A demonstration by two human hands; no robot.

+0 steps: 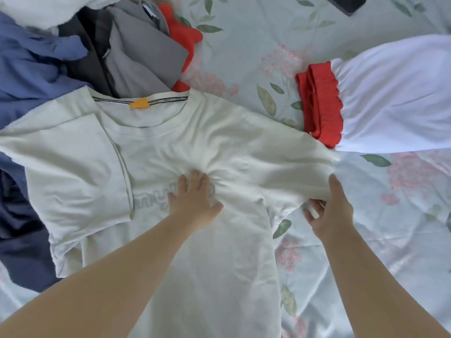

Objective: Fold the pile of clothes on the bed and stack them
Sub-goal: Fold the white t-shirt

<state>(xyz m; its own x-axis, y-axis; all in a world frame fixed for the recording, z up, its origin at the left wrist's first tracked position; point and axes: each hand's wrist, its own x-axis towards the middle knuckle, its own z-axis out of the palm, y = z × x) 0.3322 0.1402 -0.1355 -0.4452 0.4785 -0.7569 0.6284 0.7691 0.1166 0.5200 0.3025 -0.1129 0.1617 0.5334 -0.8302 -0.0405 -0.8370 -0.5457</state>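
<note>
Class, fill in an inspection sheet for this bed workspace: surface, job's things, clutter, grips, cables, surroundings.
Surface: pale blue floral bedsheet.
Job's things: white T-shirt spread flat, one sleeve folded in; unfolded pile of blue, grey and red clothes beside its collar; white garment with red waistband.
Clutter: dark flat object at top edge.
Grips: left hand presses the T-shirt; right hand pinches its sleeve.
Cables: nothing seen.
Surroundings: nothing seen.

A pale mint bed sheet (256,45), printed with pink blossom clusters and green leaves, fills the view and creases toward 4 o'clock. Soft, even light falls across it. At 1 o'clock lies a dark flat rectangular object (346,3), cut off by the frame's edge.
</note>
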